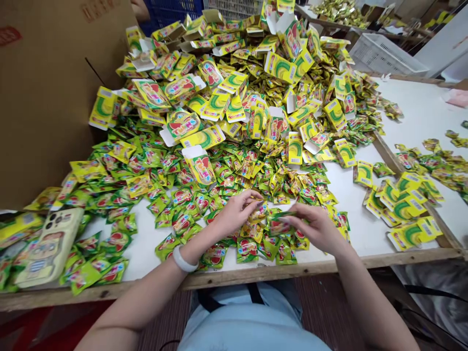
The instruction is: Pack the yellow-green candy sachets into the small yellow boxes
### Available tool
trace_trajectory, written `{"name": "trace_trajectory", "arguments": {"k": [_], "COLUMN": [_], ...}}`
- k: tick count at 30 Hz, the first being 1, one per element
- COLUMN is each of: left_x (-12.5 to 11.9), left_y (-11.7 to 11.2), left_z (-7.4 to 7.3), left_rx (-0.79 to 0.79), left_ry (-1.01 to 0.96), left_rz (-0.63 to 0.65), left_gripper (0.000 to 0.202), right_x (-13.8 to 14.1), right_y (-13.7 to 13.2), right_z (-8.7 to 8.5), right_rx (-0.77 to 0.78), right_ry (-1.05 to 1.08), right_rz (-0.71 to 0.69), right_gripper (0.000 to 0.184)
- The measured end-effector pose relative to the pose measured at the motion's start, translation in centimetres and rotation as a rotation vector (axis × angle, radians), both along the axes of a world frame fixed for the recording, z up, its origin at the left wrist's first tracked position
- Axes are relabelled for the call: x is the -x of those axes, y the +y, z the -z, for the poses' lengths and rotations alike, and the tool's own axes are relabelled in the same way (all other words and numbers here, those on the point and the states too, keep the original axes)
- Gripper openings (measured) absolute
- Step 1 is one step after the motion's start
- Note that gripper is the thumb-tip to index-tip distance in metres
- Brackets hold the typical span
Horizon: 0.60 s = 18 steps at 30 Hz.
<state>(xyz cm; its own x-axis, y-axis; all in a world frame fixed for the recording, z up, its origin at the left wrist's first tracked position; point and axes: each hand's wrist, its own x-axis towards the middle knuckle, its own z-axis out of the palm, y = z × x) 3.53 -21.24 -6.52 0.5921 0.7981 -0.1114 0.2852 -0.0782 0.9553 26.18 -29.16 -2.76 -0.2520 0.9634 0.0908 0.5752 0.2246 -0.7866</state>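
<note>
My left hand (237, 210), with a pale band on its wrist, is closed in a pinch on a small yellow candy packet (260, 212). Just to its right, my right hand (317, 228) grips a green candy packet (278, 224) between thumb and fingers. Beneath both hands, more green packets (247, 249) with a red watermelon picture lie spread along the front of the white table (141, 234). An open-flapped candy box (200, 168) rests on the packets beyond my left hand.
A large heap of yellow boxes (204, 137) and packets fills the table's back. A brown carton (47, 97) stands at left, with a phone (51, 247) lying nearer. Closed boxes (411, 204) are grouped at right by a wooden strip (389, 157). A white crate (385, 53) stands beyond.
</note>
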Motion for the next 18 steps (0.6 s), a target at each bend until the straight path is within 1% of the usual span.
{"name": "trace_trajectory", "arguments": {"k": [3, 5, 7, 8, 9, 10, 11, 12, 13, 14, 15, 16, 17, 18], "left_x": [0.1, 0.3, 0.5, 0.6, 0.7, 0.7, 0.7, 0.6, 0.5, 0.4, 0.4, 0.5, 0.8, 1.4], "left_y": [-0.4, -0.4, -0.5, -0.5, -0.6, -0.8, -1.0, -1.3, -1.6, -1.8, -1.9, -1.8, -1.4, -0.8], "left_z": [-0.5, -1.0, -1.3, -1.4, -1.4, -1.5, -1.5, -1.5, -1.6, -1.8, -2.0, -2.3, -2.5, -2.8], "left_rx": [0.124, 0.173, 0.126, 0.076, 0.020, -0.036, -0.089, -0.145, -0.200, -0.244, -0.273, -0.289, -0.307, -0.343], "left_ry": [-0.128, -0.175, -0.139, -0.117, -0.105, -0.106, -0.116, -0.127, -0.130, -0.123, -0.111, -0.095, -0.072, -0.040], "left_rz": [0.038, 0.091, 0.125, 0.125, 0.119, 0.115, 0.118, 0.119, 0.119, 0.125, 0.140, 0.158, 0.158, 0.111], "left_gripper": [0.044, 0.045, 0.041, 0.040, 0.039, 0.038, 0.037, 0.038, 0.042, 0.048, 0.054, 0.061, 0.067, 0.072], "right_x": [2.6, 3.5, 3.6, 3.5, 3.4, 3.2, 3.1, 3.0, 3.0, 3.0, 3.1, 3.1, 3.2, 3.1], "right_y": [1.9, 2.6, 2.8, 2.7, 2.5, 2.3, 2.1, 1.9, 1.8, 1.7, 1.6, 1.5, 1.5, 1.4], "right_z": [-0.3, 0.1, 0.8, 1.1, 1.5, 1.8, 2.2, 2.5, 2.8, 3.1, 3.3, 3.4, 3.5, 3.5], "right_rx": [-0.024, -0.043, -0.064, -0.072, -0.067, -0.041, 0.008, 0.072, 0.142, 0.208, 0.254, 0.279, 0.288, 0.282], "right_ry": [-0.076, -0.107, -0.086, -0.047, 0.015, 0.099, 0.193, 0.287, 0.370, 0.436, 0.486, 0.523, 0.549, 0.563], "right_rz": [-0.047, -0.022, 0.050, 0.105, 0.161, 0.201, 0.209, 0.180, 0.129, 0.077, 0.044, 0.040, 0.066, 0.111], "right_gripper": [0.030, 0.029, 0.024, 0.018, 0.016, 0.028, 0.045, 0.057, 0.060, 0.054, 0.045, 0.035, 0.028, 0.024]}}
